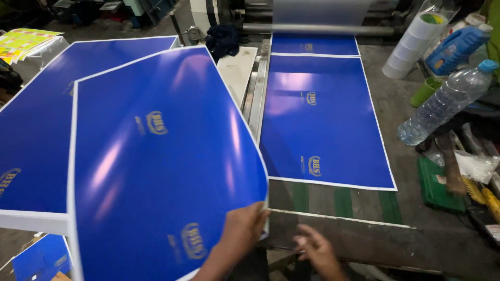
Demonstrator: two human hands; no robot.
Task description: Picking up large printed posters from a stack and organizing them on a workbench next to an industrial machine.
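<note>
Blue glossy printed sheet, white-edged and bowed upward, held at its lower right corner by the left hand, whose fingers are closed on the sheet's edge. The sheet hangs over a stack of like blue sheets lying flat at the left. The right hand is loosely open, fingers spread, holding nothing, near the front edge of the table and just apart from the held corner.

On the machine bed to the right, another blue sheet lies flat, with a further one behind it emerging beneath a grey roller. At far right stand a clear plastic bottle, lying tilted, a blue jug, a stack of white tape rolls, a green cup and a green pad bearing a brush.

Progress, as judged: at least one sheet already rests on the left stack; one is in transfer, lifted but not yet laid down; two remain on the machine side to be taken off. How many sheets the stack holds cannot be told.
</note>
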